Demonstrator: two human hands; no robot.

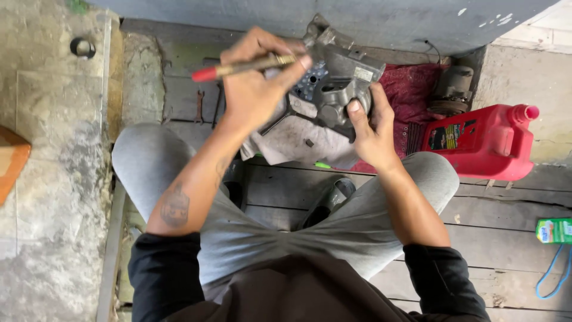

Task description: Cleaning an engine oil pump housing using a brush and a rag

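Note:
A grey cast-metal engine cover (336, 83) is held up above a dirty white rag (295, 140). My right hand (372, 128) grips the cover's lower right edge, thumb on its face. My left hand (256, 89) is closed on a thin brush-like tool with a red tip (238, 68), held level across the cover's left side. The tool's working end is hidden behind my fingers. I am seated on wooden planks with my knees in grey trousers spread apart.
A red plastic jug (485, 143) lies on its side at the right, beside a dark red cloth (411, 89). A rusty part (450, 92) sits behind it. Wrenches (199, 107) lie at the back left. A small green carton (554, 231) lies far right.

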